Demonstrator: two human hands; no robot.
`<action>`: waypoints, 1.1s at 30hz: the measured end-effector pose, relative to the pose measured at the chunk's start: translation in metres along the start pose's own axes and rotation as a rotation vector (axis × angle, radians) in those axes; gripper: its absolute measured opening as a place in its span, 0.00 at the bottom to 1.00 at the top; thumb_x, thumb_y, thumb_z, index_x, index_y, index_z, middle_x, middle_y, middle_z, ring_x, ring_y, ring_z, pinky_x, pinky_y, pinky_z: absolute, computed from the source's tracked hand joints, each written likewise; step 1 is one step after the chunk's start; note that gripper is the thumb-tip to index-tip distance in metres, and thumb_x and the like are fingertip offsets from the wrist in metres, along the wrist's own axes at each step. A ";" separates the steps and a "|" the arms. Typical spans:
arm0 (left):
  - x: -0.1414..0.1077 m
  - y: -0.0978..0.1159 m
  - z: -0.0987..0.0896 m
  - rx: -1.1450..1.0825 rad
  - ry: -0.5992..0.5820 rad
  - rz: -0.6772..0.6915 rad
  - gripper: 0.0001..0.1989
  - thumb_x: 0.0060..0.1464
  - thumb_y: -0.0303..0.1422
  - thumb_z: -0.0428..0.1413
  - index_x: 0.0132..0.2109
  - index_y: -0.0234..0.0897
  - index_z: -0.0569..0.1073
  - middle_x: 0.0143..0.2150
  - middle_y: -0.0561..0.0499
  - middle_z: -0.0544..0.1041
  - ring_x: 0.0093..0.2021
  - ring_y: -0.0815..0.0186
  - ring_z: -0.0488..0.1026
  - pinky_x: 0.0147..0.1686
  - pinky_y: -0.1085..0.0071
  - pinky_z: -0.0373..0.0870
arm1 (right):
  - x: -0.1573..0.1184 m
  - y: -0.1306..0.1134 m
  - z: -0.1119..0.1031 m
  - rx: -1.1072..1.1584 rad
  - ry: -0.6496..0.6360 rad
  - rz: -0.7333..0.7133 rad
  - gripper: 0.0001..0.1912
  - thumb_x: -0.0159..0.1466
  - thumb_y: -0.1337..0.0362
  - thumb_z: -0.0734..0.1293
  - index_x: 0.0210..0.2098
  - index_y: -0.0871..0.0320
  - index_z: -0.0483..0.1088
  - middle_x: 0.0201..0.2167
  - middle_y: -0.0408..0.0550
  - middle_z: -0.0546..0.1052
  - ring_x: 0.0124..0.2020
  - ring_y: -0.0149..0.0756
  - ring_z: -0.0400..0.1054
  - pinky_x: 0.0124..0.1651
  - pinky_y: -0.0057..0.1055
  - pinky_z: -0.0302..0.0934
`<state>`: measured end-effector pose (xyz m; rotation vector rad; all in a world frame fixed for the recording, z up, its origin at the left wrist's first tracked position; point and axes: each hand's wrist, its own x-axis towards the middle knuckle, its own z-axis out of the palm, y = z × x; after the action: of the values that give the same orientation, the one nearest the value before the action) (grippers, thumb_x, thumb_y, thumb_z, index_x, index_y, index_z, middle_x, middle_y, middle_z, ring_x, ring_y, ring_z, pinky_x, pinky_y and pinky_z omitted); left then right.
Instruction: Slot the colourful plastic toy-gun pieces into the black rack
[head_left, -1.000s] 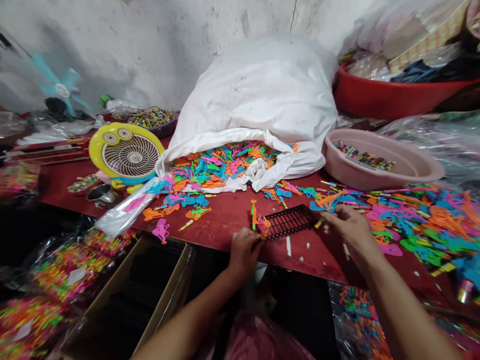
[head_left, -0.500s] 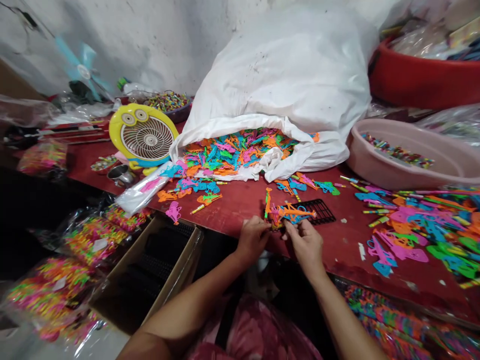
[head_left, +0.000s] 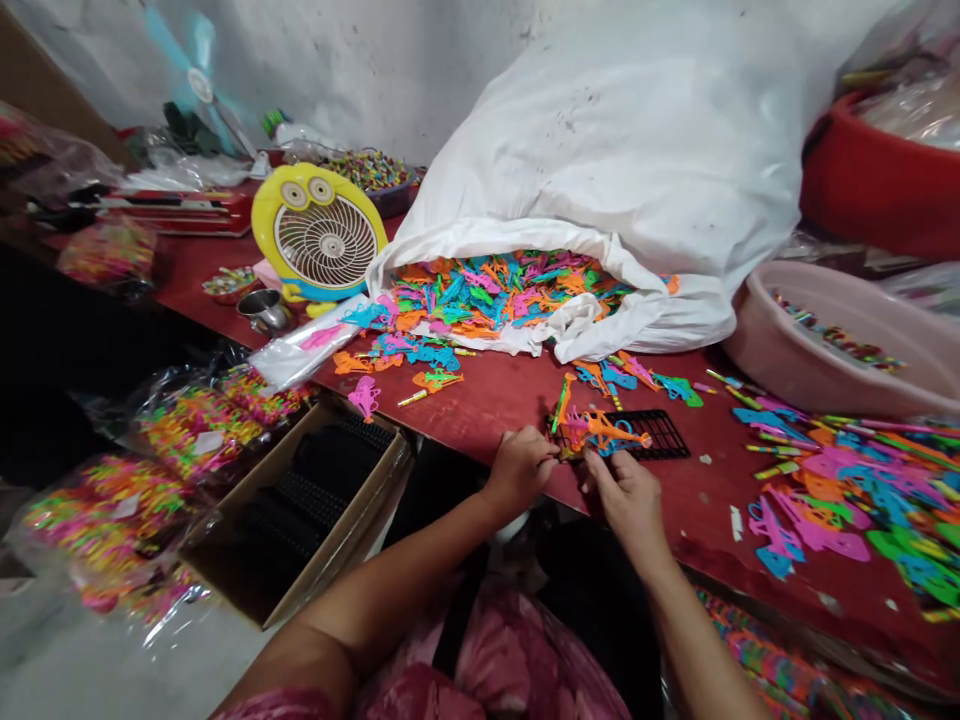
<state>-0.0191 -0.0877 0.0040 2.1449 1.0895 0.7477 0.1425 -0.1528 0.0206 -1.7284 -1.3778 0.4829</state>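
Note:
A black plastic grid rack (head_left: 667, 436) lies on the red table near its front edge. Orange, pink, blue and green flat plastic toy pieces (head_left: 609, 430) stand bunched on its left part. My left hand (head_left: 521, 466) is at the rack's left front corner, thumb and fingers pinched together; what is between them is too small to make out. My right hand (head_left: 628, 498) is closed at the rack's front edge, just below the orange piece, and its fingertips are partly hidden. The two hands are a short way apart.
A white sack (head_left: 600, 170) spills more plastic pieces behind the rack. A yellow fan (head_left: 322, 235) stands at left, a pink basin (head_left: 832, 345) at right. Loose pieces (head_left: 832, 470) cover the right side. An open carton (head_left: 300, 510) holds black racks below the table edge.
The view has shifted, so the table's contents appear further right. My hands stay at the rack's front, and the orange piece over the rack sits at a slightly different tilt.

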 end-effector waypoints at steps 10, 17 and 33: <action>-0.001 -0.006 0.002 -0.020 0.009 0.050 0.07 0.58 0.28 0.57 0.43 0.38 0.79 0.40 0.48 0.78 0.44 0.62 0.73 0.44 0.64 0.65 | -0.002 -0.006 0.007 -0.230 0.047 -0.152 0.20 0.67 0.51 0.61 0.22 0.52 0.56 0.17 0.39 0.61 0.20 0.32 0.56 0.27 0.30 0.48; -0.002 -0.001 -0.001 -0.008 0.020 0.049 0.06 0.57 0.28 0.58 0.41 0.38 0.79 0.38 0.49 0.79 0.44 0.62 0.73 0.43 0.65 0.63 | 0.002 -0.006 0.005 -0.118 -0.105 -0.080 0.17 0.68 0.52 0.59 0.26 0.53 0.60 0.19 0.41 0.66 0.22 0.34 0.59 0.28 0.30 0.51; -0.015 0.032 -0.030 0.075 0.512 0.237 0.19 0.60 0.39 0.55 0.57 0.40 0.69 0.54 0.42 0.73 0.56 0.53 0.67 0.57 0.54 0.60 | 0.012 -0.006 0.003 -0.394 -0.180 -0.208 0.13 0.67 0.60 0.57 0.30 0.56 0.66 0.25 0.49 0.74 0.26 0.37 0.66 0.30 0.30 0.52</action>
<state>-0.0317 -0.1072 0.0434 2.2292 1.1303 1.4446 0.1407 -0.1399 0.0258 -1.8534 -1.8574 0.2671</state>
